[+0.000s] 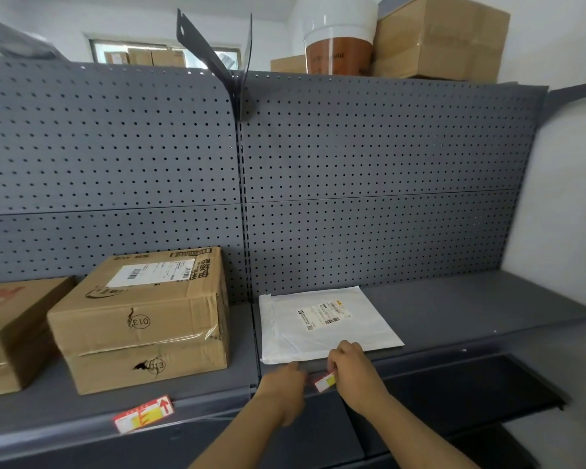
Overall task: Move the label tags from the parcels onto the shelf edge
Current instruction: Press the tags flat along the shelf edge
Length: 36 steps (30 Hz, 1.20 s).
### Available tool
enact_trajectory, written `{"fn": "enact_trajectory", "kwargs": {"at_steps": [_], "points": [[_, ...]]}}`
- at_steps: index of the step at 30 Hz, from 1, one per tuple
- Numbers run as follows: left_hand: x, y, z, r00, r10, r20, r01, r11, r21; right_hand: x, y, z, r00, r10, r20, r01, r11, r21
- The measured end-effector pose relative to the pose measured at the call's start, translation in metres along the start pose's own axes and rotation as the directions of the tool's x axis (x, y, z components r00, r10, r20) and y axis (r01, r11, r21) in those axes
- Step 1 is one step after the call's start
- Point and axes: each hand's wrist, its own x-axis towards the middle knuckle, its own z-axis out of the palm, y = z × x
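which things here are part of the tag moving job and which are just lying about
Job: held label tag, pinched by the right hand; left hand beside it; shelf edge; white mailer parcel; cardboard box marked 013; second label tag already on the edge.
Lying about: cartons on top of the shelving; white and brown tub; loose metal bracket.

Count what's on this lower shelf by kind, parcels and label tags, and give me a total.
Cardboard boxes: 2, the box marked 013 and the box cut off at the left
White mailer bag: 1
Red and yellow label tags: 2, the tag below the 013 box and the tag held by the right hand
Total: 5
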Motion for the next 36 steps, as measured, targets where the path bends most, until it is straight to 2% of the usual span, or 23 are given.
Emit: {"fn": "enact_trajectory", "kwargs": {"at_steps": [11,18,30,36], "points": [[-0.003,-0.006,-0.005,0.997,-0.031,-0.076,0.032,0.999,0.014,-0.006,0.005,-0.004,1.000,-0.002,0.027,0.005,0.993,-0.115],[-0.005,-0.004,-0.014,0.994,-0.019,-0.103,0.024,0.999,0.043,-0.009,0.008,-0.017,0.996,-0.031,-0.081,0.025,0.997,-0.078],[-0.022,-0.005,-0.022,0.994,-0.013,-0.107,0.022,0.996,0.083,-0.021,-0.001,-0.025,0.997,-0.028,-0.067,0.023,0.997,-0.072],[-0.025,0.004,-0.015,0.995,-0.009,-0.096,0.017,0.997,0.081,-0.033,0.005,-0.024,0.999,0.024,-0.038,-0.025,0.999,-0.043]]}}
